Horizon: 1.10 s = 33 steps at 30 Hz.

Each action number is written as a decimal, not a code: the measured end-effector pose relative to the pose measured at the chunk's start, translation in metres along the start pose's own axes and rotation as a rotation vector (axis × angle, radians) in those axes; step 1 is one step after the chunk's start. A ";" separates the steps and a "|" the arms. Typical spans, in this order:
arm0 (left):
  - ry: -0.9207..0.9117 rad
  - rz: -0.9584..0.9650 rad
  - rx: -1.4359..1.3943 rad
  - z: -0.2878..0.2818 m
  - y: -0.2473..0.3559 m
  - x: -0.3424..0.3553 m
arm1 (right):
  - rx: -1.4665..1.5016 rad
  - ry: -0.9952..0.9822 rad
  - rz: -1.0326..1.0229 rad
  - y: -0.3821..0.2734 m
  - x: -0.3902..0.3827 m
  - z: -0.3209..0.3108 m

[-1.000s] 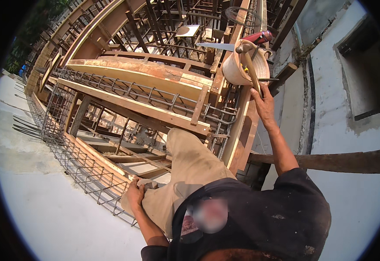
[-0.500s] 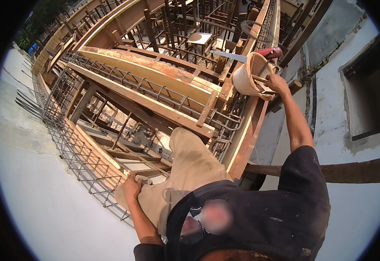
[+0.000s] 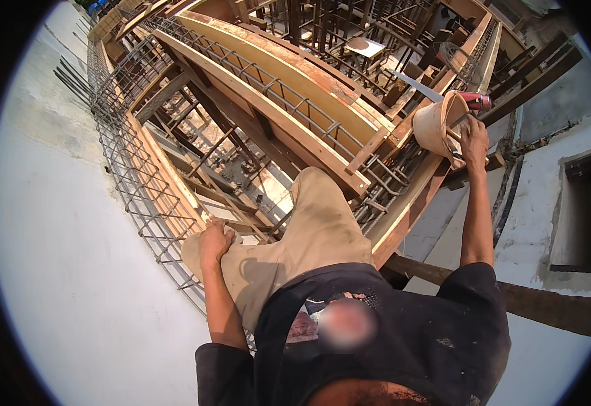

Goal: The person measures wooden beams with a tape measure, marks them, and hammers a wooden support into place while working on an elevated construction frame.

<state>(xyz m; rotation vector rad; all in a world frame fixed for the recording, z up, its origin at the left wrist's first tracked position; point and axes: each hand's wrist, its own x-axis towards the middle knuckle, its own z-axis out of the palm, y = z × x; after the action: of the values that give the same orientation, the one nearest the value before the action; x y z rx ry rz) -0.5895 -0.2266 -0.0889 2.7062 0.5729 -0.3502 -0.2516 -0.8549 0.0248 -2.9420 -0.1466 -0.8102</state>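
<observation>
At the right, my right hand [image 3: 473, 141] is at the near rim of a pinkish, worn bucket [image 3: 433, 128]. Its fingers are closed on a slim handle [image 3: 455, 123] that reaches into the bucket; the tool's other end is hidden. A saw blade [image 3: 416, 85] sticks out beyond the bucket, next to a red cylindrical object [image 3: 476, 101]. By my bent knee at the left, my left hand [image 3: 215, 242] curls its fingers over the edge of a wooden formwork board [image 3: 177, 186]; the fingertips are partly hidden.
Steel rebar cages [image 3: 136, 203] run along the left wall and between the planks [image 3: 261, 115]. Open gaps between the timbers drop to a lower level [image 3: 207, 128]. Timber props [image 3: 322, 30] stand beyond. A white wall with a dark opening [image 3: 586, 203] is at the right.
The view has shifted, so the scene sits farther right. My right hand has turned more upright at the bucket, which stays on the formwork. My left hand remains at the board by my knee.
</observation>
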 end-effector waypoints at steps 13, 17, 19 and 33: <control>0.556 -0.108 -1.204 -0.023 -0.028 -0.037 | 0.463 -0.740 -0.133 -0.174 -0.237 0.052; 0.870 -0.302 -1.186 -0.011 -0.071 -0.098 | 0.458 -0.685 -0.352 -0.169 -0.257 0.053; 0.910 -0.502 -1.042 0.010 -0.093 -0.134 | 0.480 -0.666 -0.270 -0.169 -0.253 0.059; 0.370 -0.898 -1.096 0.132 -0.079 -0.297 | 0.439 -0.925 -0.223 -0.171 -0.232 0.097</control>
<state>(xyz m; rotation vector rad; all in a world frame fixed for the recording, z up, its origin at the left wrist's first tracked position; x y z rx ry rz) -0.9089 -0.3113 -0.1403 1.3417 1.5169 0.2359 -0.4204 -0.6909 -0.1680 -2.6308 -0.6148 0.5651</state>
